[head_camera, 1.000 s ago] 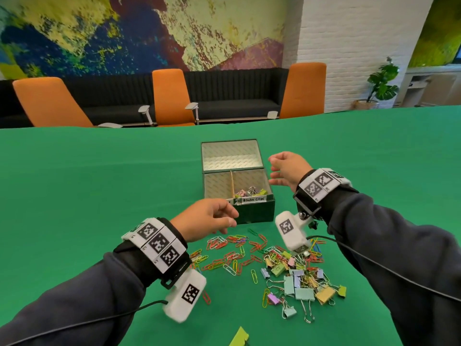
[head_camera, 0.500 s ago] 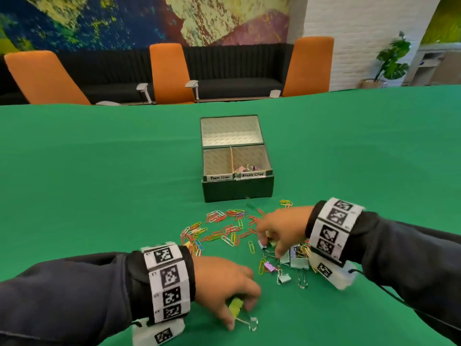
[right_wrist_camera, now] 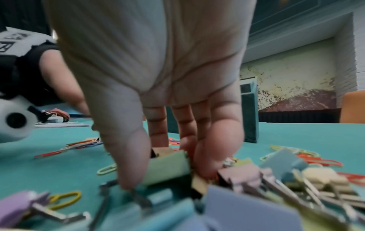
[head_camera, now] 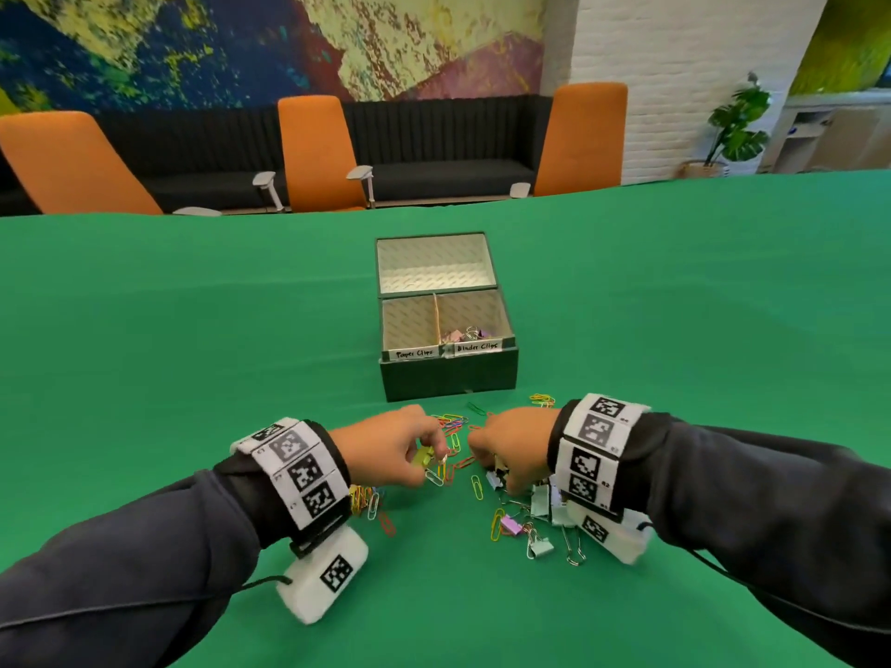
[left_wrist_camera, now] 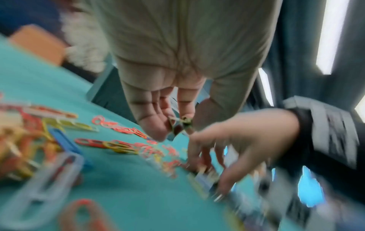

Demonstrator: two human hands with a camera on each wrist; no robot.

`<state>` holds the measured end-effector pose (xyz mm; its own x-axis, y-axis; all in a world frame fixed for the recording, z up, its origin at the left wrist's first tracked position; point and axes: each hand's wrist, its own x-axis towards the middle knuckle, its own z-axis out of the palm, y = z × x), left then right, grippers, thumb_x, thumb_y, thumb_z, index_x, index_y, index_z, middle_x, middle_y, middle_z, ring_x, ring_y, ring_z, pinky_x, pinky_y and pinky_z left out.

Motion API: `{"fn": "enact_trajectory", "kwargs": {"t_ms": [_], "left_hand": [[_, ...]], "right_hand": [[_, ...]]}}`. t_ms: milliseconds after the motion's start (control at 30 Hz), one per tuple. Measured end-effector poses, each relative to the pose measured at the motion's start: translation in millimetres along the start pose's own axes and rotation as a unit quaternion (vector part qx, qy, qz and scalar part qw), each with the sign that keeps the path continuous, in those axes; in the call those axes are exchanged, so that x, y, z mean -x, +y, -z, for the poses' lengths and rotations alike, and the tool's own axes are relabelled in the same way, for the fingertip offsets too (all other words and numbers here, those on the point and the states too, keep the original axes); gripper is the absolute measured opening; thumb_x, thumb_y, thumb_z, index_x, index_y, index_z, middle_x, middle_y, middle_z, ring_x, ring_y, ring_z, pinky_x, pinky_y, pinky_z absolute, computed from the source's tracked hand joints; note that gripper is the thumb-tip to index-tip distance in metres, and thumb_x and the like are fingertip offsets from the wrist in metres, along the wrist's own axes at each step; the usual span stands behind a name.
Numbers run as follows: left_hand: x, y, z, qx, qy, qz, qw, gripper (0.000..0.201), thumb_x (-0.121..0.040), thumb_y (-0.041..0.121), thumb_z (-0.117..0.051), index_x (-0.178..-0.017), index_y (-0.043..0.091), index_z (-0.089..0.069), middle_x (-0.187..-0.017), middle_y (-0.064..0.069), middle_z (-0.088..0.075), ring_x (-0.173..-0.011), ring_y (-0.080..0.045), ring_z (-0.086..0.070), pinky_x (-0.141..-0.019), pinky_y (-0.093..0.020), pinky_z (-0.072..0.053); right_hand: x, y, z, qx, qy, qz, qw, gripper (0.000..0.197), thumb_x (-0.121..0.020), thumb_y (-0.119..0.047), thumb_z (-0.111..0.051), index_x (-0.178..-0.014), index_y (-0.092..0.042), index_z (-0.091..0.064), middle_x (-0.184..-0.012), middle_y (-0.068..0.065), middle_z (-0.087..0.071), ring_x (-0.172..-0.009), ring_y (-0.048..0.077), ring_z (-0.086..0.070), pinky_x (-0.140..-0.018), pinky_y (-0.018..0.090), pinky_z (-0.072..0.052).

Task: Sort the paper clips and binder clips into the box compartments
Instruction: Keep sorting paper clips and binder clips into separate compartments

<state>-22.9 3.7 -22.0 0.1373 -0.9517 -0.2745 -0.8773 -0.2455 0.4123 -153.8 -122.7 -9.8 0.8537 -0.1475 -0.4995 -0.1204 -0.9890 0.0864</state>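
Observation:
A dark box [head_camera: 448, 380] stands open on the green table, split into a left compartment labelled Paper Clips and a right one labelled Binder Clips [head_camera: 470, 334], which holds several binder clips. In front of it lie scattered colourful paper clips [head_camera: 453, 424] and a heap of pastel binder clips [head_camera: 540, 515]. My left hand [head_camera: 385, 450] pinches a yellow-green binder clip [head_camera: 424, 459] [left_wrist_camera: 185, 121] just above the table. Over the heap, my right hand [head_camera: 511, 448] closes thumb and fingers on a pale green binder clip [right_wrist_camera: 168, 167].
Orange chairs [head_camera: 316, 151] and a black sofa line the table's far edge, with a plant [head_camera: 737, 122] at the far right. More paper clips [head_camera: 371, 503] lie under my left wrist. Green cloth [head_camera: 193, 330] spreads to both sides of the box.
My left hand has lifted the yellow-green binder clip and carried it forward to the paper clips. My right hand has stayed on the heap, closing on a binder clip.

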Motion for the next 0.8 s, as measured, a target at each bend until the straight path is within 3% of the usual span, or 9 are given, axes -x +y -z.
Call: {"fn": "enact_trajectory", "kwargs": {"t_ms": [67,133,200,267,333,467,567,700,800], "left_hand": [[2,-2,4,0.236,0.041,0.029,0.97,0.032,-0.067,0.003,-0.053,-0.091,0.024,-0.058,-0.075,-0.001,-0.053,-0.065,-0.018,-0.05,-0.065,-0.03,-0.045],[3,-3,3,0.455,0.091,0.058,0.884,0.031,-0.068,-0.006,-0.044,-0.088,0.013,-0.058,-0.076,-0.006,-0.055,-0.062,-0.016,-0.053,-0.054,-0.024,-0.05],[2,-4,1,0.577,0.11,0.075,0.806,0.035,-0.078,-0.018,-0.032,-0.089,0.005,-0.056,-0.084,-0.012,-0.058,-0.06,-0.014,-0.056,-0.048,-0.018,-0.05],[0,-4,-1,0.628,0.114,0.086,0.765,0.033,-0.084,-0.019,-0.029,-0.092,0.002,-0.053,-0.083,-0.014,-0.061,-0.056,-0.014,-0.059,-0.046,-0.018,-0.051],[-1,-4,-4,0.631,0.117,0.092,0.761,0.027,-0.085,-0.019,-0.034,-0.097,0.002,-0.047,-0.083,-0.016,-0.062,-0.052,-0.014,-0.062,-0.046,-0.018,-0.051],[-5,1,-10,0.526,0.148,0.073,0.835,0.021,-0.087,-0.016,-0.044,-0.088,0.005,-0.044,-0.088,-0.013,-0.063,-0.052,-0.009,-0.064,-0.048,-0.017,-0.052],[-8,9,-11,0.46,0.16,0.045,0.873,0.019,-0.089,-0.01,-0.047,-0.086,0.009,-0.048,-0.087,-0.005,-0.063,-0.05,-0.003,-0.06,-0.047,-0.015,-0.048],[-15,15,-11,0.477,0.176,0.041,0.86,0.019,-0.09,-0.005,-0.047,-0.098,0.012,-0.049,-0.091,-0.008,-0.066,-0.051,-0.006,-0.057,-0.046,-0.016,-0.047],[-20,17,-10,0.499,0.197,0.042,0.843,0.024,-0.09,-0.006,-0.048,-0.106,0.012,-0.046,-0.088,-0.01,-0.067,-0.054,-0.007,-0.059,-0.048,-0.016,-0.047]], "right_hand": [[-2,1,3,-0.004,-0.002,0.002,1.0,0.041,-0.082,-0.012,-0.064,-0.12,-0.011,-0.05,-0.116,0.01,-0.058,-0.096,0.026,-0.053,-0.071,0.027,-0.035],[-1,4,6,-0.03,0.01,-0.002,0.999,0.036,-0.083,-0.011,-0.061,-0.118,-0.01,-0.051,-0.104,0.009,-0.057,-0.086,0.021,-0.046,-0.063,0.024,-0.034],[1,9,8,-0.076,0.025,-0.015,0.997,0.027,-0.084,-0.012,-0.058,-0.111,-0.011,-0.053,-0.09,0.002,-0.051,-0.081,0.018,-0.044,-0.052,0.021,-0.029],[2,16,8,-0.127,0.043,-0.03,0.991,0.016,-0.083,-0.01,-0.056,-0.098,-0.015,-0.053,-0.08,-0.002,-0.049,-0.076,0.017,-0.045,-0.051,0.018,-0.031],[3,26,7,-0.19,0.048,-0.05,0.979,0.011,-0.085,-0.01,-0.053,-0.091,-0.019,-0.052,-0.073,-0.007,-0.05,-0.069,0.016,-0.05,-0.055,0.018,-0.04],[3,52,6,-0.382,0.063,-0.054,0.92,0.015,-0.09,-0.01,-0.046,-0.087,-0.019,-0.056,-0.078,0.002,-0.06,-0.066,0.017,-0.06,-0.065,0.029,-0.053],[4,63,7,-0.524,0.106,-0.036,0.844,0.028,-0.089,0.003,-0.039,-0.084,-0.015,-0.059,-0.081,0.011,-0.056,-0.063,0.015,-0.059,-0.052,0.021,-0.05],[4,66,9,-0.645,0.116,0.007,0.755,0.03,-0.091,0.008,-0.033,-0.089,-0.007,-0.058,-0.08,0.011,-0.059,-0.054,0.011,-0.059,-0.045,0.017,-0.047],[-1,68,9,-0.663,0.126,0.008,0.738,0.029,-0.093,0.006,-0.035,-0.09,-0.007,-0.06,-0.077,0.01,-0.06,-0.048,0.008,-0.057,-0.043,0.016,-0.045]]}}
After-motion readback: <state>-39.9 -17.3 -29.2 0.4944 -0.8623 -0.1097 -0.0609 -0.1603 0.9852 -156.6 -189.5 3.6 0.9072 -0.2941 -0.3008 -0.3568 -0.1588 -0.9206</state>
